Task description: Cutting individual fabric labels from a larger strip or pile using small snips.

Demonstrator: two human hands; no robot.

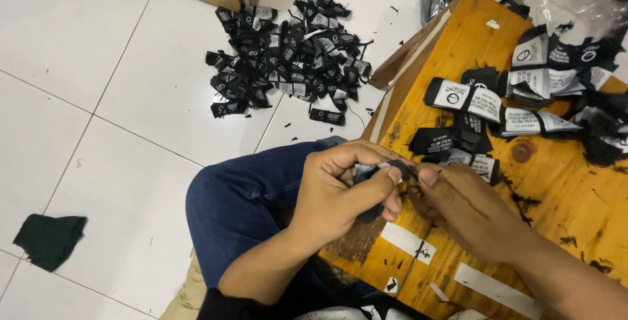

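Head view: both hands' fingers pinch a black label (392, 171) over orange wooden board (562, 196), white-tiled floor (98, 98).

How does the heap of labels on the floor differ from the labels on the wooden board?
The floor heap lies on white tile, well away from both hands; the board labels lie on the orange-brown wooden board, just beyond the hands. The floor heap is one dense, jumbled pile; the board labels are fewer and more spread out, several flat with white printed faces up. Both are small black-and-white fabric labels.
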